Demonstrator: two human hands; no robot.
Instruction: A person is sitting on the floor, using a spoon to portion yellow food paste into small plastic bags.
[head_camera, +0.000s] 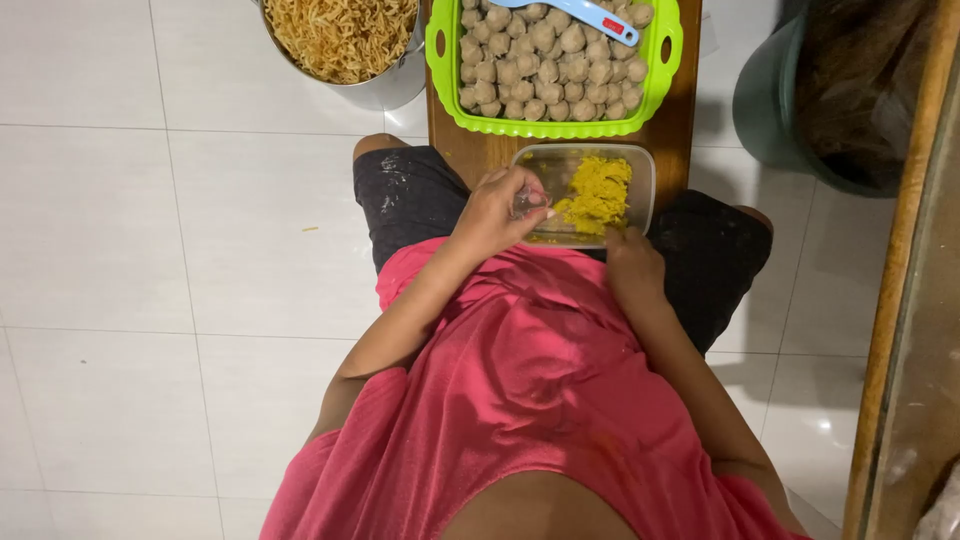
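Red shirt (530, 400) fills the lower frame, nearest the camera; black shorts (410, 195) show beyond it on both knees.

Left hand (495, 212): fingers curled narrow, pinched around a small pale object at the near left corner of the clear plastic container (640, 165). Object partly covered by the fingers; its kind cannot be told. Hand overlaps the container's left rim.

Right hand (632, 262): loosely closed, fingertips against the near edge of the container. Whether it grips the rim or only rests on it cannot be told.

Container sits on a brown wooden board (480, 150) between the knees and holds a yellow crumbly paste (598, 190), heaped to the right half.

Beyond it, on the same board: green plastic tray (440, 60) packed with beige balls (545, 70), a blue scoop (590, 15) laid across the top. Tray's far edge cut off by the frame.

Upper left, on the white tiled floor (150, 250): metal pot (385, 90) of thin fried noodles (340, 35), top cut off.

Upper right: dark green tub (770, 110), contents dim, hard to make out. Wooden edge (900, 300) runs down the right side.
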